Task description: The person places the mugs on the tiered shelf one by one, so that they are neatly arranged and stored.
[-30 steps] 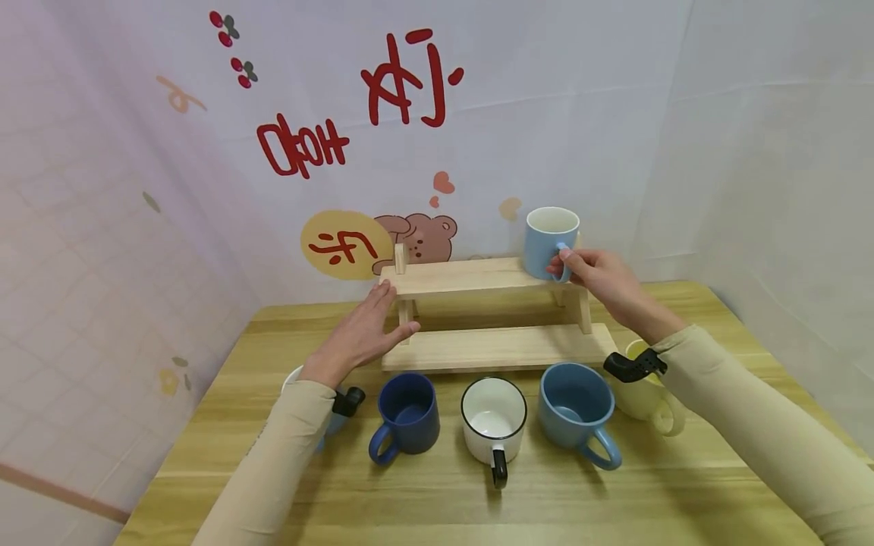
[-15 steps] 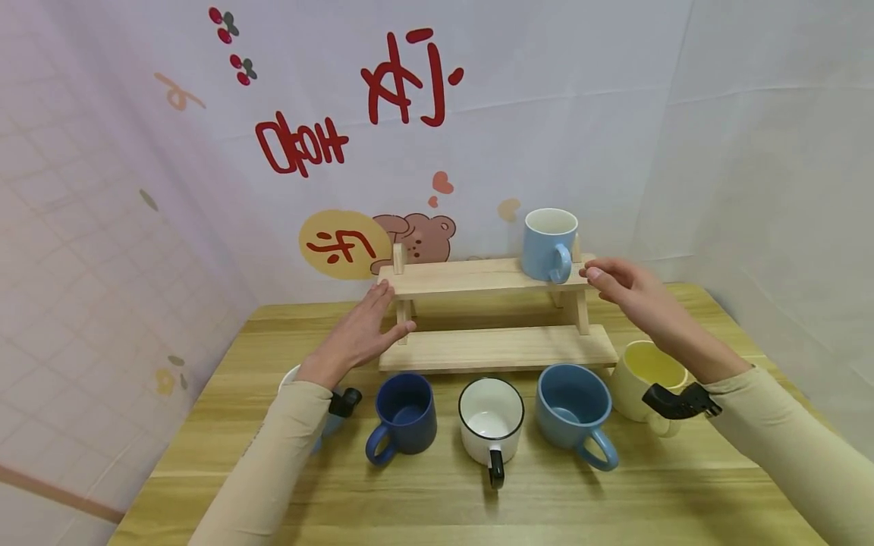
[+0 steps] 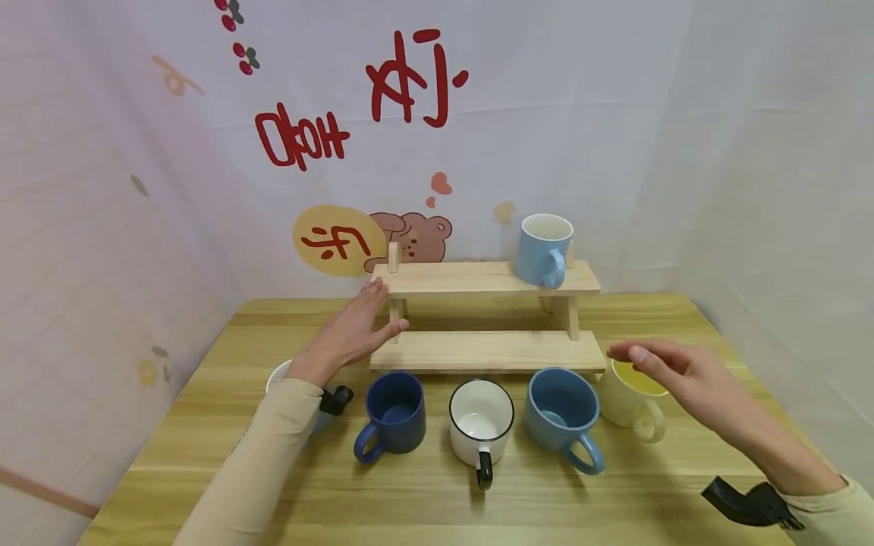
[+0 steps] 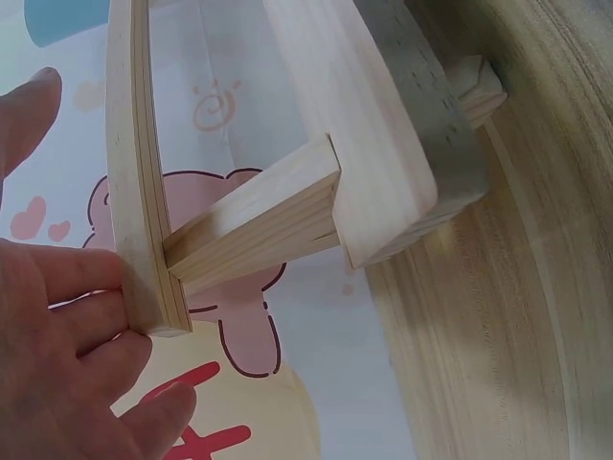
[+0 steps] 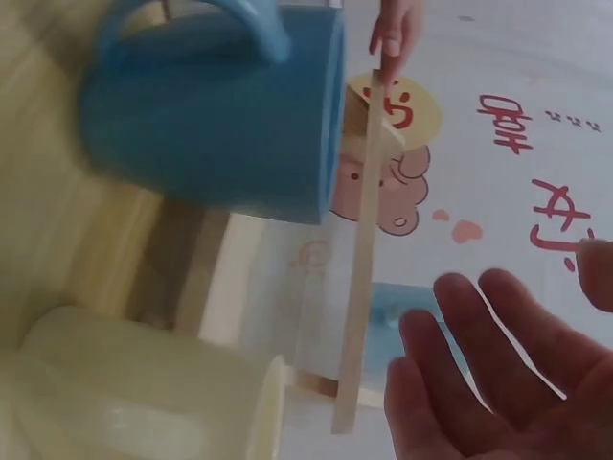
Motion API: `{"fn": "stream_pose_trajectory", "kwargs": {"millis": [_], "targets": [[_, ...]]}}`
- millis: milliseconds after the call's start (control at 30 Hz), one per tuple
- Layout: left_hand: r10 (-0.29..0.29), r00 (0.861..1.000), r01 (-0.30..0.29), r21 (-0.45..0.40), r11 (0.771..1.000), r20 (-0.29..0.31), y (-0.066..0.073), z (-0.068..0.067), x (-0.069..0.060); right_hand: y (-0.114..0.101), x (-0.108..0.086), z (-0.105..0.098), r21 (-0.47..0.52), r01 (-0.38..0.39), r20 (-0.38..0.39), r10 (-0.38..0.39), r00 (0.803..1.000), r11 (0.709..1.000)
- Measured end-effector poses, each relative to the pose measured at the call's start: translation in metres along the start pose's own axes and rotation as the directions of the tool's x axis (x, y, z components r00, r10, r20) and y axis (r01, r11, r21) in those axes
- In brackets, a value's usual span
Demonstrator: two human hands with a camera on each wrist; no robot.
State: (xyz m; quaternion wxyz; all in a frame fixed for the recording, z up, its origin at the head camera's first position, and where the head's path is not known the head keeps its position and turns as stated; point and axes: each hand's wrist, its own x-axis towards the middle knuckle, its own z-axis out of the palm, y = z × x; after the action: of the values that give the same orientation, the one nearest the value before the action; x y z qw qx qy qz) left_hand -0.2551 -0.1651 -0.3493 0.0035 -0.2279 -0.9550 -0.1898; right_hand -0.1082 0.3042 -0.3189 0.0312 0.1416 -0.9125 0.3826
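Note:
My left hand [image 3: 344,337] rests its fingertips on the left end of a two-tier wooden shelf [image 3: 451,279]. In the left wrist view its fingers [image 4: 91,321] touch the end of the upper board [image 4: 134,163]. A light blue mug [image 3: 536,254] with a white inside stands upright on the right part of the upper tier, handle toward me. My right hand [image 3: 696,387] holds nothing, its fingers loosely extended above a pale yellow mug [image 3: 617,402], partly covering its rim. The right wrist view shows this yellow mug [image 5: 144,393] below the fingers.
Along the table [image 3: 546,508], in front of the shelf, stand a dark blue mug [image 3: 403,421], a white mug with black rim [image 3: 471,447] and a medium blue mug [image 3: 553,428]. Another light mug [image 3: 276,373] is mostly hidden behind the left forearm. A printed cloth [image 3: 580,136] hangs behind.
My right hand has let go of the light blue mug's handle, leaving it on the upper tier, and has moved down and right to the yellow mug. The left hand stays at the shelf.

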Motion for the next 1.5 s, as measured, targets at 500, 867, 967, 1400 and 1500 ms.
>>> {"fn": "stream_pose_trajectory", "kwargs": {"millis": [500, 867, 967, 1400, 1500], "targets": [[0.006, 1.0, -0.006, 0.015, 1.0, -0.013, -0.003, -0.003, 0.0, 0.033, -0.045, 0.03, 0.056, 0.043, 0.215, -0.054, 0.975, 0.997], [-0.002, 1.0, 0.002, 0.007, 1.0, -0.01, -0.002, 0.001, -0.002, 0.056, -0.041, 0.058, 0.341, -0.032, 0.433, -0.127, 0.893, 0.939], [0.0, 1.0, 0.001, 0.007, 1.0, -0.015, -0.002, 0.001, -0.003, 0.059, -0.039, 0.066, 0.412, -0.017, 0.428, -0.177, 0.886, 0.911], [-0.018, 1.0, 0.018, 0.015, 1.0, -0.024, -0.001, 0.005, -0.002, 0.059, -0.028, 0.09, 0.536, 0.029, 0.364, -0.261, 0.894, 0.844], [-0.014, 0.999, 0.014, 0.01, 1.0, -0.03, 0.0, 0.007, 0.0, 0.06, -0.029, 0.094, 0.572, 0.035, 0.351, -0.282, 0.893, 0.82]]}}
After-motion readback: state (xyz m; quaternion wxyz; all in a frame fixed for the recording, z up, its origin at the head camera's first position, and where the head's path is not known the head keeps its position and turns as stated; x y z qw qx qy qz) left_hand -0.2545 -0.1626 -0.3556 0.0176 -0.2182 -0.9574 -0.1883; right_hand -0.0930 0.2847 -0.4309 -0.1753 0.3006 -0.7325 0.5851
